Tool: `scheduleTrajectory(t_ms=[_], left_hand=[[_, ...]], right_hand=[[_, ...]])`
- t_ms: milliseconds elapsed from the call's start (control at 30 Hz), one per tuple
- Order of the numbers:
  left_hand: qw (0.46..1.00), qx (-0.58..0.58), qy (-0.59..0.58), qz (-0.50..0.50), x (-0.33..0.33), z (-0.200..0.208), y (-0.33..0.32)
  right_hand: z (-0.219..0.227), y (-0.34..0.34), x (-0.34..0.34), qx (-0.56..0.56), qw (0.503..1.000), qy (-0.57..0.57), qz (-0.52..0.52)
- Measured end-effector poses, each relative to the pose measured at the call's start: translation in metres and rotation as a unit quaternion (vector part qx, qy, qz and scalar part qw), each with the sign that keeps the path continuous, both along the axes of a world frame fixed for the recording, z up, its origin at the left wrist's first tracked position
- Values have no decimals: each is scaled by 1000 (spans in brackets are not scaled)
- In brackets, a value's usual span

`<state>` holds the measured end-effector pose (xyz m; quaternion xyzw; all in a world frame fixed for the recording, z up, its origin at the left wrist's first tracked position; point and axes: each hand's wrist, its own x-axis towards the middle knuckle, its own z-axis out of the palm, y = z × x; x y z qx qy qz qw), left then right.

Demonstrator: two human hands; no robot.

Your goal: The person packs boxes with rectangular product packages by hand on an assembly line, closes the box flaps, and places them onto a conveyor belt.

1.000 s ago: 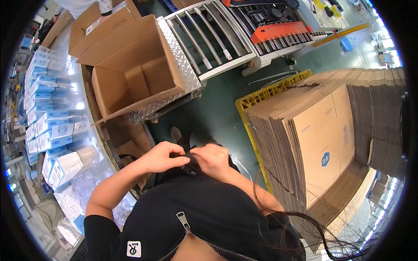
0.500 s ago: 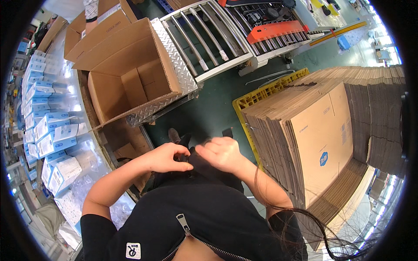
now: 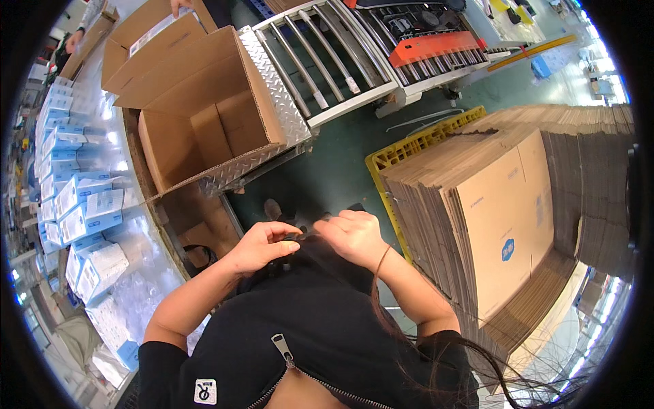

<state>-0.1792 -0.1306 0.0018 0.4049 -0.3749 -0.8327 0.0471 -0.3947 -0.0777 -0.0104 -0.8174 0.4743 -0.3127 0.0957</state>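
My left hand (image 3: 266, 247) is in front of my black top, thumb and fingers pinched together at a small dark thing (image 3: 294, 237) too unclear to name. Close on its right, my right hand (image 3: 353, 236) has its fingers curled, the tips slightly blurred and partly hidden; what they grip, if anything, cannot be made out. Both hands are over my dark clothing. Beyond the left hand, an open cardboard box (image 3: 197, 140) stands with its flaps up, its visible inside bare, beside a metal tread plate (image 3: 294, 129).
Left, a table bears several blue-and-white cartons (image 3: 92, 211) and clear plastic bags (image 3: 139, 279). Ahead runs a roller conveyor (image 3: 320, 61) with an orange-red guard (image 3: 436, 49). Right, flattened cardboard boxes (image 3: 504, 225) are stacked by a yellow pallet (image 3: 422, 140). A co-worker's hand (image 3: 180, 6) is at another box.
My hands have come closer together, the left pinching tighter and the right slightly lower at its fingertips. At the far left, a co-worker's hand has shifted over the farther box.
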Motion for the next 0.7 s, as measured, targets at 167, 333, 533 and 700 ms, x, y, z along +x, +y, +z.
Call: scheduleTrajectory(t_ms=[167,333,533,700], left_hand=[[987,-82,6,-141,6,13,-12],[922,-252,-23,-292,6,14,-24],[920,-291,-60,-254,-4,28,-15],[793,-474,-140,-356,-4,36,-8]], right_hand=[[14,7,-2,-7,998,36,46],[17,11,1,-15,997,50,64],[15,16,-5,20,996,48,73],[13,18,-1,16,993,55,100]])
